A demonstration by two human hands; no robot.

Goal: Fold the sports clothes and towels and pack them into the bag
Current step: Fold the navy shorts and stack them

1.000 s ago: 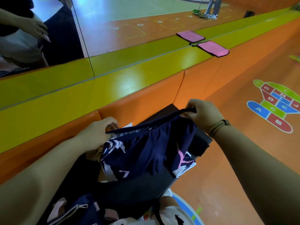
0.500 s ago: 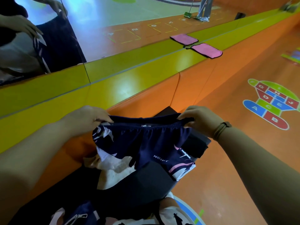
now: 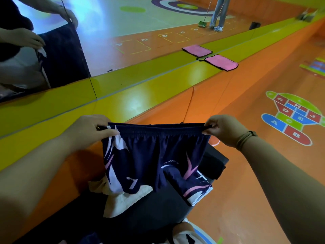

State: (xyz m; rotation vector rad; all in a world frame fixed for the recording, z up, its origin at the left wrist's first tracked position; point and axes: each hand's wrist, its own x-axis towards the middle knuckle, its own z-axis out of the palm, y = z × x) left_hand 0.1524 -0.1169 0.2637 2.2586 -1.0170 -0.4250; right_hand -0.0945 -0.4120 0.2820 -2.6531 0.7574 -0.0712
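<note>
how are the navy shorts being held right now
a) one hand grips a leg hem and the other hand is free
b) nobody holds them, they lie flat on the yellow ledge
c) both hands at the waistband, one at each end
c: the left hand and the right hand each pinch one end of the waistband, so the shorts hang spread out between them.

navy shorts (image 3: pixel 154 155) held up by waistband, l hand (image 3: pixel 88 131) & r hand (image 3: pixel 226 129) pinching corners, pink towel (image 3: pixel 221 62) on ledge
</note>
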